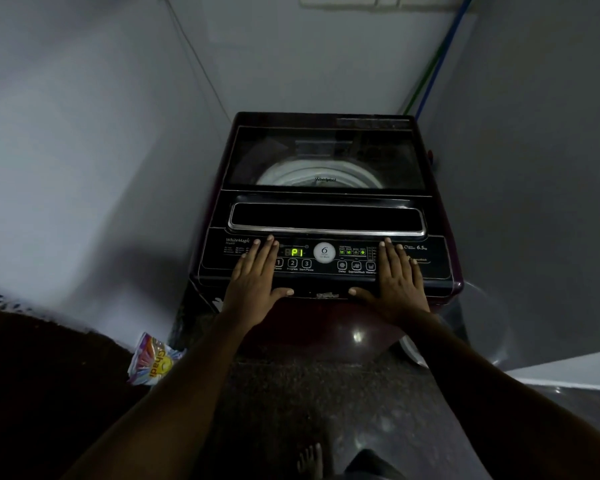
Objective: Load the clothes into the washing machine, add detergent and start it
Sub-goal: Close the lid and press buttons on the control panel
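A dark maroon top-load washing machine [326, 216] stands in a narrow corner, its glass lid [326, 157] closed over the white drum. The control panel [324, 258] is lit and its display [297, 252] reads "P1" in green. My left hand [257, 275] lies flat on the panel's left side, fingers spread, beside the numbered buttons. Flat on the panel's right side rests my right hand [397, 275]. Neither hand holds anything. A colourful detergent packet [151, 360] lies on the floor at the machine's lower left.
Grey walls close in on the left, back and right. Green and blue hoses [430, 74] run down the back right corner. A pale tub or basin [482, 327] sits at the machine's right. A dark brown mat [32, 375] covers the floor at left.
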A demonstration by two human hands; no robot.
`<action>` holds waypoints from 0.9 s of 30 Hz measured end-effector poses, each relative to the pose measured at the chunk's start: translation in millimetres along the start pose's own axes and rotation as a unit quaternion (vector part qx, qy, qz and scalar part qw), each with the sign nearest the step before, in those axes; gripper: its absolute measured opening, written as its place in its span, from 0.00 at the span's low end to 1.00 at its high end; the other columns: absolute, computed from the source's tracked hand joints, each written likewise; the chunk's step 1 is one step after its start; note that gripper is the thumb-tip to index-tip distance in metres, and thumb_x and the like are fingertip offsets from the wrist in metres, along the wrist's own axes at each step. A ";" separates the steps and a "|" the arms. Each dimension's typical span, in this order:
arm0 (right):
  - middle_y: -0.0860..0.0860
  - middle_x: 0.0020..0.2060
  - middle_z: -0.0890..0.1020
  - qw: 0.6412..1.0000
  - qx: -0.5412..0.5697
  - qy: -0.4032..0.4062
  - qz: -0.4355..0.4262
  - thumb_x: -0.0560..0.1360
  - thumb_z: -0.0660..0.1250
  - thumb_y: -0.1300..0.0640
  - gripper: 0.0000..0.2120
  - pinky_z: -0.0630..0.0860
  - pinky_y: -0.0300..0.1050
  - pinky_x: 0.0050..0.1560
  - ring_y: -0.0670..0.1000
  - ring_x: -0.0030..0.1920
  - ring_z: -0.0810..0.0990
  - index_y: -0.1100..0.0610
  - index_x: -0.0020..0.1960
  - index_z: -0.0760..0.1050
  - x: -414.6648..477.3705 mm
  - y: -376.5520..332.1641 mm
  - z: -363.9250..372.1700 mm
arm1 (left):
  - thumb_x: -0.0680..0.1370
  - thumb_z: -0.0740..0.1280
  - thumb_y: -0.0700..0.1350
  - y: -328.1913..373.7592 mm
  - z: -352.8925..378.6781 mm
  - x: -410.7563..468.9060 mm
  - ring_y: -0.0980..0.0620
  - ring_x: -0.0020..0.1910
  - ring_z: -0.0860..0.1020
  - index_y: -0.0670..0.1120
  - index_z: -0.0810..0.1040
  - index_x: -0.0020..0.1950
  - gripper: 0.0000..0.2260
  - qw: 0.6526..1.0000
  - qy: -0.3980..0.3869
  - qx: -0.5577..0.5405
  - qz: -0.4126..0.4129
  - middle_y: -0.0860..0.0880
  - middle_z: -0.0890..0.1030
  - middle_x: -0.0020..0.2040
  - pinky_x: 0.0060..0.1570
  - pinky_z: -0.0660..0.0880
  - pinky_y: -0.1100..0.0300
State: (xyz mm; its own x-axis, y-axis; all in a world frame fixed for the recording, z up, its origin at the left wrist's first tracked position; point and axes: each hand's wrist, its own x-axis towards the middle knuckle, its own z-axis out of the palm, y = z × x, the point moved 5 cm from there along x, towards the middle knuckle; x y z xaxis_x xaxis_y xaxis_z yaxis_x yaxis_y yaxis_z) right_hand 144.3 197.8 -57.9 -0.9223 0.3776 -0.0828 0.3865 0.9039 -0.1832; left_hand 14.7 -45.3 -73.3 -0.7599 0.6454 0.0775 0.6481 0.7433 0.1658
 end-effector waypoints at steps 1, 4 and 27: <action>0.53 0.78 0.39 1.000 -0.001 0.001 0.003 0.67 0.49 0.23 0.54 0.35 0.52 0.74 0.52 0.77 0.36 0.57 0.78 0.36 0.1 0.0 -0.1 | 0.74 0.57 0.68 0.0 -0.1 0.2 0.48 0.79 0.45 0.45 0.47 0.80 0.43 1.000 -0.001 0.003 0.000 0.49 0.46 0.80 0.75 0.48 0.47; 0.55 0.77 0.38 1.000 -0.003 -0.005 0.008 0.67 0.49 0.22 0.55 0.35 0.52 0.74 0.53 0.77 0.35 0.58 0.77 0.36 -0.1 -0.1 0.0 | 0.74 0.55 0.69 0.8 0.4 0.4 0.48 0.79 0.43 0.45 0.45 0.80 0.43 1.000 -0.011 0.009 -0.003 0.49 0.44 0.80 0.75 0.45 0.49; 0.55 0.77 0.37 0.999 0.004 -0.036 0.008 0.66 0.50 0.22 0.56 0.34 0.52 0.73 0.53 0.76 0.34 0.58 0.77 0.34 3.4 -0.2 -1.2 | 0.77 0.60 0.63 1.8 6.3 -3.8 0.39 0.78 0.52 0.55 0.66 0.71 0.25 0.996 0.068 0.028 0.058 0.41 0.55 0.79 0.71 0.54 0.40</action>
State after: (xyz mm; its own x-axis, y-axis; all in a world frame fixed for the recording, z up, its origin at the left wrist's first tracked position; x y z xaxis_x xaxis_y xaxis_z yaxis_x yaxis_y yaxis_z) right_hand 141.1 199.1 -57.0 -0.9135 0.3758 -0.1556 0.4010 0.8962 -0.1897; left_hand 19.1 -45.3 -79.5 -0.6766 0.7008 0.2262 0.7311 0.6759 0.0926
